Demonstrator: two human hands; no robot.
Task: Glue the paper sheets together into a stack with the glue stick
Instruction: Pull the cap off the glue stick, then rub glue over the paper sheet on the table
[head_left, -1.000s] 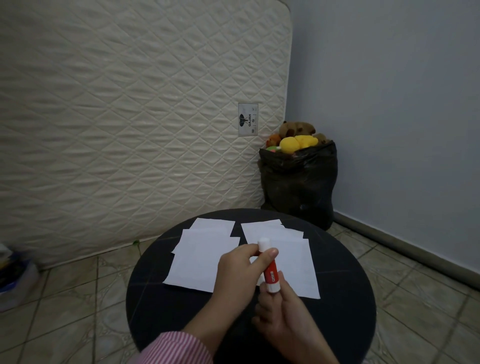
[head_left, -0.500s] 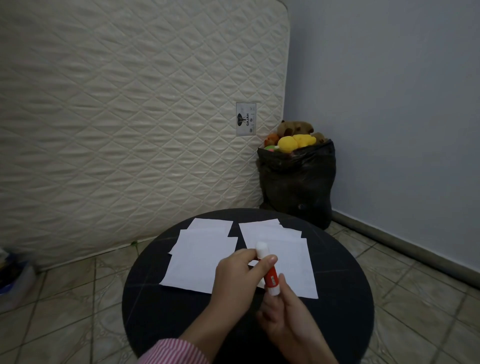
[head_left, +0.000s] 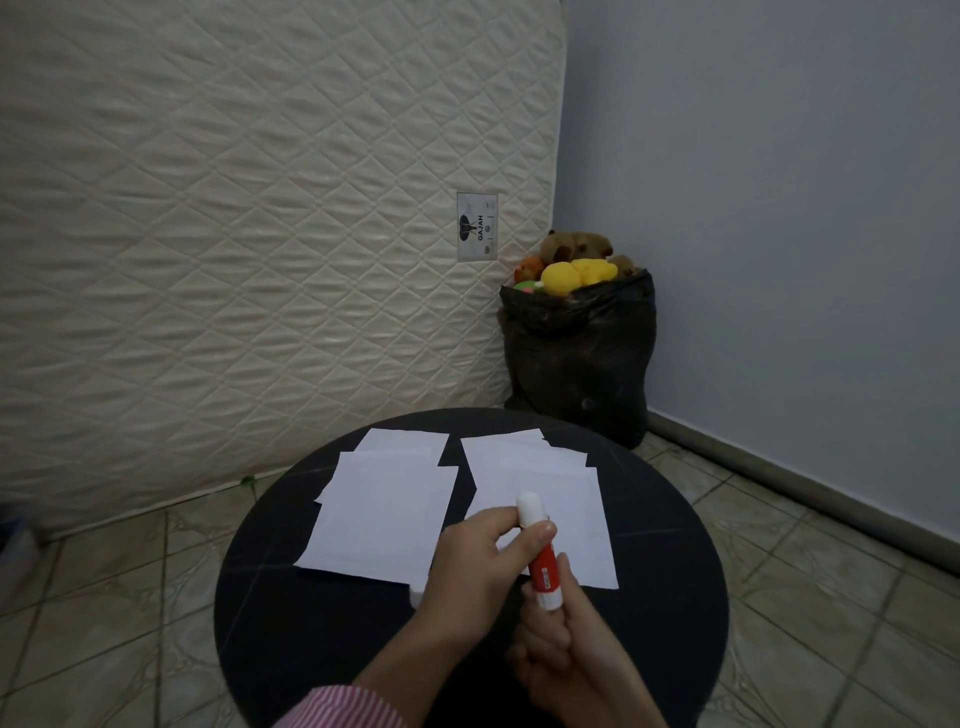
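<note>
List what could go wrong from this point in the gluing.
1. Both hands work the glue stick above the right paper pile: the left hand pinches its white cap end, the right hand grips the base. A sudden release could drop it and smear or scatter the sheets.
2. Nothing holds down the left paper pile, which is loosely fanned near the round table's edge. A brushing sleeve could push sheets off.

The room was dim, lit softly and evenly with no visible lamp. The white paper sheets (head_left: 382, 512) were the brightest area against the black round table (head_left: 291, 613), which swallowed detail. Shadows were faint. Beyond the table, the mattress (head_left: 234, 234) edge bowed with wide-angle distortion; the far left floor blurred. No glare showed.
</note>
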